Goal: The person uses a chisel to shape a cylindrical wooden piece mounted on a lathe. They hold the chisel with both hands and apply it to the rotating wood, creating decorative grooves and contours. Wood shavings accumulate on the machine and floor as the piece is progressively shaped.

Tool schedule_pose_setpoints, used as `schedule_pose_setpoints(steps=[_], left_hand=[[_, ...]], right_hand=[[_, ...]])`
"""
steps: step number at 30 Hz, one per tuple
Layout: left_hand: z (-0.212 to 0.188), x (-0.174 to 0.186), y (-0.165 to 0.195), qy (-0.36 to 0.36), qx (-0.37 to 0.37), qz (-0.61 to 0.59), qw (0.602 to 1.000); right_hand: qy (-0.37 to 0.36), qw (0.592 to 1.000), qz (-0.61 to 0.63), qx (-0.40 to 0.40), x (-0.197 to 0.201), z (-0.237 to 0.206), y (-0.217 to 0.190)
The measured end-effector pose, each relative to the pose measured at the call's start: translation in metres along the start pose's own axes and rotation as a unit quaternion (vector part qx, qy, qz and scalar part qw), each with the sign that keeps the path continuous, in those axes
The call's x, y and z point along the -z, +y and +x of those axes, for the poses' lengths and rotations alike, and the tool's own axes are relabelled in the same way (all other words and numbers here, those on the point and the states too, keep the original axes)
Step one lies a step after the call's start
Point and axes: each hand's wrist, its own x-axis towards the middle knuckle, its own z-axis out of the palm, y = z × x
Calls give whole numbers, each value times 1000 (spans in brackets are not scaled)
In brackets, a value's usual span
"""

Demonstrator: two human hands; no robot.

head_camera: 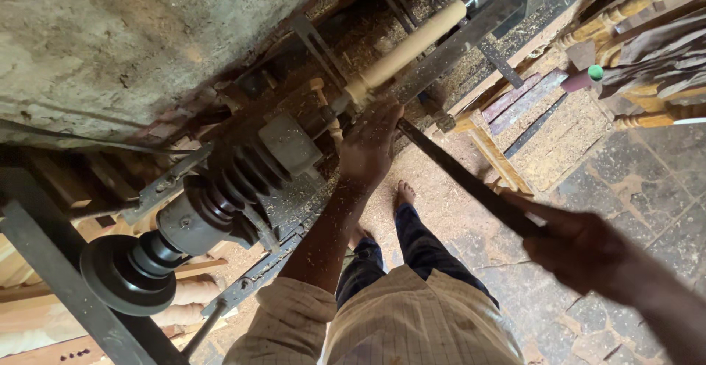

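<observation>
While the head camera looks straight down, it shows a pale, round wooden spindle (409,47) mounted lengthwise in a dark iron lathe (220,196), with a stepped black pulley (131,271) at the near end and sawdust lying thick over the lathe bed and the stone floor (632,181).

The left hand (370,147) lies close against the near end of the spindle, fingers curled down over the tip of a long, dark, flat metal turning tool (471,181) where it crosses the tool rest. The right hand (585,247) is closed around the far end of that tool, low and near the hip.

Risks, as I judge them: the left fingers sit just beside the spindle and the grey metal chuck (290,144) — if the wood is turning and the tool catches, the hand could be drawn in or struck. A catch could also wrench the long tool out of the right-hand grip. The loose checked sleeve (283,321) hangs near the open pulley and could snag. Bare feet (403,192) stand in the shavings right below the work — a dropped tool would land there. Whether the lathe is running, I cannot tell.
</observation>
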Motion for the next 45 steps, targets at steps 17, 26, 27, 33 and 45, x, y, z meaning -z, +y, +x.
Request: schedule_pose_setpoints(steps=[17,26,27,33,45], left_hand=[[-1,-16,-4,32,-4,43,999],[-1,-10,2,45,-4,65,997],[-1,-9,2,33,6,54,998],[-3,-1,4,-3,19,14,1000],[2,-14,32,-48,-20,16,999]], right_hand=[[140,979,-73,-131,-82,-11,-41],[198,979,26,-40,-142,-10,-50],[190,980,48,-37,-145,-11,-49],[189,981,20,-41,-147,-13,-42],[175,978,62,-93,-75,-23,0]])
